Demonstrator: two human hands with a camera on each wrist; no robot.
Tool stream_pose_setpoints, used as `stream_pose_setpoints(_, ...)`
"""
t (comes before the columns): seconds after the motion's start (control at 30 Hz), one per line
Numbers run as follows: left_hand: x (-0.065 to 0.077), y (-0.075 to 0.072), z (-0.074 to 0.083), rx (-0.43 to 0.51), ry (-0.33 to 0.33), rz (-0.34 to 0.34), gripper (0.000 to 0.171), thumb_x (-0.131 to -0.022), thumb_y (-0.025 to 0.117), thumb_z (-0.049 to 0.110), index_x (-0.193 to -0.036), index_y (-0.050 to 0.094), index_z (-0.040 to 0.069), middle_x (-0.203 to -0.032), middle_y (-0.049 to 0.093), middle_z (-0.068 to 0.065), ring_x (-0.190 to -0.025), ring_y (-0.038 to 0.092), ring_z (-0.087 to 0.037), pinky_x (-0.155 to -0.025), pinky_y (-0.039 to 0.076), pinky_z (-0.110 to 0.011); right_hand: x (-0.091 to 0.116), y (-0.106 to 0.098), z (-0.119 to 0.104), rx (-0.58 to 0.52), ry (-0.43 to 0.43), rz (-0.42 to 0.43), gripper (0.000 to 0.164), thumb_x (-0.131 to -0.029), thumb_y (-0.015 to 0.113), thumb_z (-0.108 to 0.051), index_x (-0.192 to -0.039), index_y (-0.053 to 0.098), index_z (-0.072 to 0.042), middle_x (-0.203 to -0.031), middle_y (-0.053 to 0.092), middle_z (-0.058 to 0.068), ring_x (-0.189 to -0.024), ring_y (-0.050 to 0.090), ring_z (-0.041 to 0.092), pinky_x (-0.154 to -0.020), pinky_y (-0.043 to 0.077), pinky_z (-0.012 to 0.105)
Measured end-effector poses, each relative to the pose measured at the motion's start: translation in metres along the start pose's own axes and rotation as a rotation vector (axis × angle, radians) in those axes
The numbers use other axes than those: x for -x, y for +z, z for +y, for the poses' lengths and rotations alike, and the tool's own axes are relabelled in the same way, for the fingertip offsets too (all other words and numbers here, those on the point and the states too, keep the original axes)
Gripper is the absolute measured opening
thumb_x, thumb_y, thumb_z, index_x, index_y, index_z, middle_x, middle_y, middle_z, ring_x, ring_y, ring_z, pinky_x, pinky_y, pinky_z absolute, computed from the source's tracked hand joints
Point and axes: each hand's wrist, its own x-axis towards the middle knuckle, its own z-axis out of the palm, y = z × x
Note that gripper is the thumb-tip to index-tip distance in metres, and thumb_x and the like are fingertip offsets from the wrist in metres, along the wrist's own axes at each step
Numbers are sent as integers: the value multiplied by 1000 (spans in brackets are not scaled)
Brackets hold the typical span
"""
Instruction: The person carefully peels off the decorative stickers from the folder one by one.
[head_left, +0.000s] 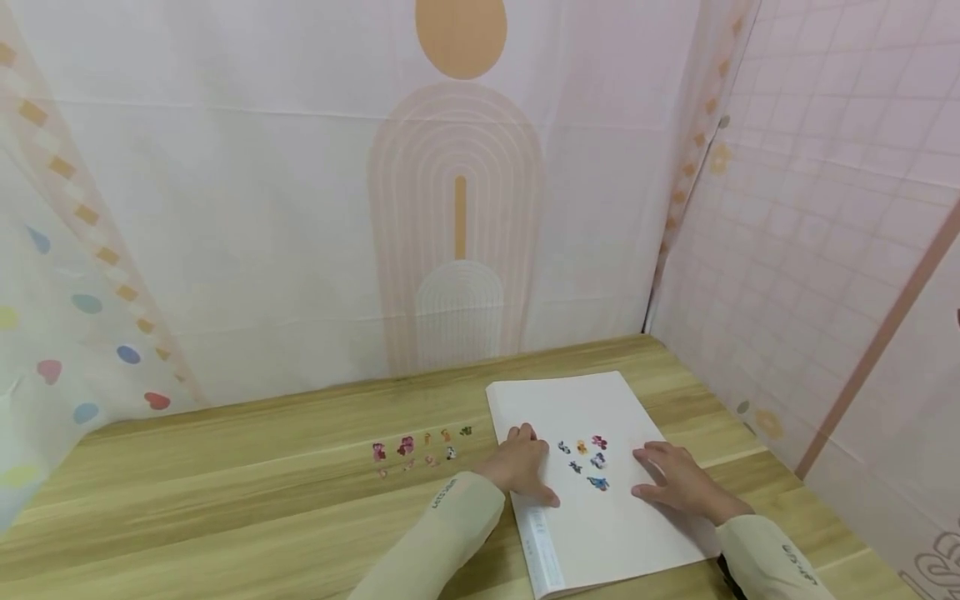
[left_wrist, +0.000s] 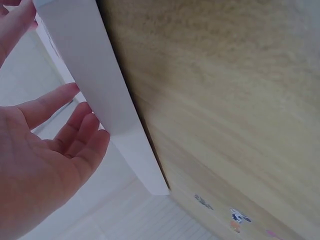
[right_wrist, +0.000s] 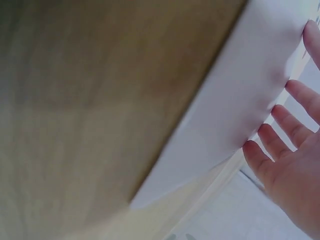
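A thick white pad (head_left: 600, 542) lies flat on the table, with a printed strip along its near left edge. Several small colourful cartoon stickers, among them a blue one (head_left: 598, 483), sit loosely grouped on its middle. My left hand (head_left: 522, 465) rests on the pad's left side, thumb spread toward the stickers. On the right side my right hand (head_left: 678, 483) touches the pad, its fingers spread and pointing inward. Both wrist views show fingertips against the pad's upper surface near its edge; neither hand grips anything.
Left of the pad, two rows of more cartoon stickers, including a dark pink one (head_left: 406, 446), lie on the wood-grain table (head_left: 225, 492). A patterned curtain (head_left: 300, 208) hangs behind the table, and another gridded one (head_left: 825, 208) borders its right side.
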Motion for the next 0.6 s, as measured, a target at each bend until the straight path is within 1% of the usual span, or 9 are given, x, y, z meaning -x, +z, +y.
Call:
stream_pose_setpoints(0.13, -6, 4, -2, 43, -22, 37, 55, -68, 73, 40, -109, 58, 6, -101, 44, -7, -92, 36, -19, -79, 36, -29, -1, 0, 0, 31, -7, -1, 55, -74, 70, -26, -116, 52, 6, -119, 43, 30, -109, 38, 47, -89, 31, 55)
stream_pose_setpoints(0.27, -14, 9, -3, 86, -42, 77, 48, -72, 71, 36, -108, 58, 7, -101, 44, -7, -92, 37, -19, -79, 36, -30, -1, 1, 3, 58, -51, 17, 52, -75, 69, -23, -114, 53, 7, -119, 43, 31, -109, 38, 47, -89, 31, 55)
stream_pose_setpoints(0.4, -23, 12, -3, 140, -68, 98, 42, -74, 69, 31, -108, 59, 7, -101, 46, -9, -91, 41, -21, -79, 38, -31, -3, 1, 5, 52, -72, 12, 52, -75, 69, -22, -114, 52, 8, -119, 43, 30, -110, 38, 46, -90, 30, 54)
stream_pose_setpoints(0.6, -36, 15, -4, 254, -120, 162, 25, -77, 67, 17, -99, 65, 7, -90, 51, -6, -85, 49, -20, -78, 42, -32, -4, 1, 6, 38, -81, 5, 53, -76, 68, -24, -114, 52, 9, -118, 45, 29, -109, 40, 46, -90, 30, 54)
